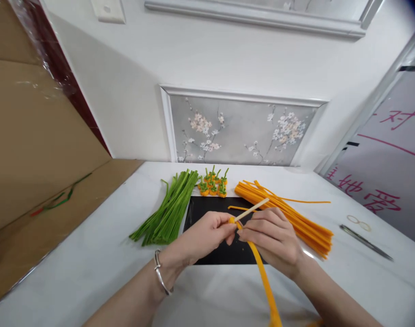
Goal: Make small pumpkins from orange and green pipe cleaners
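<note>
My left hand (216, 228) is closed in a pinch at the lower end of a thin pale wooden stick (253, 209), where orange pipe cleaner is wound around it. The stick points up and to the right. An orange pipe cleaner (262, 272) runs from there through the closed fingers of my right hand (273, 236) and hangs toward the bottom edge of the picture. Both hands are above a black mat (207, 206). Part of the winding is hidden behind my fingers.
Green pipe cleaners (169, 213) lie left of the mat, orange ones (296, 222) right of it. Several small orange pieces with green tops (212, 184) stand behind. Far right are a slender dark metal tool (366, 242) and two thin rings (359, 222). Cardboard (40, 136) stands left.
</note>
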`<control>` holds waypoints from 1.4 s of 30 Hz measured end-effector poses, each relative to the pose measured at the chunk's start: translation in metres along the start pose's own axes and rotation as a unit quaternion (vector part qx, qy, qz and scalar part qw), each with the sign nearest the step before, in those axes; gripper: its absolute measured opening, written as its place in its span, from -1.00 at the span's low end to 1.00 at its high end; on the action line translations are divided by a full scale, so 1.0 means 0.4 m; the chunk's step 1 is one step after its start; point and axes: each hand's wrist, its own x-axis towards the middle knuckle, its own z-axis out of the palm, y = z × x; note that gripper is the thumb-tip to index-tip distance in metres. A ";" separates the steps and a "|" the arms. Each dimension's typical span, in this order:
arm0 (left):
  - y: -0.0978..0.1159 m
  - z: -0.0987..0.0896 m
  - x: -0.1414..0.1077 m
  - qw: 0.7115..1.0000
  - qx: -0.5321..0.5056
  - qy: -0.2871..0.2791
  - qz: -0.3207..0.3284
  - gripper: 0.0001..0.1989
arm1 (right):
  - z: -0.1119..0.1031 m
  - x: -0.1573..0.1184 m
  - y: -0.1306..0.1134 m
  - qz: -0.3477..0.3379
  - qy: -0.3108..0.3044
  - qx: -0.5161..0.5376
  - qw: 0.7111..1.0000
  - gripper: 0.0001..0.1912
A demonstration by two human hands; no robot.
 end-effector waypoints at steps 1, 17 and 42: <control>0.000 0.001 -0.001 0.999 0.036 0.003 0.021 -0.74 | -0.002 0.001 0.001 0.001 0.000 0.005 1.000 -0.82; -0.056 0.044 -0.001 0.817 0.535 0.101 0.191 -0.81 | -0.001 0.018 0.013 0.343 -0.139 0.217 0.903 -0.79; -0.047 0.053 0.003 0.884 0.383 0.123 0.238 -0.81 | 0.067 0.002 0.016 0.526 0.068 0.689 0.494 -0.75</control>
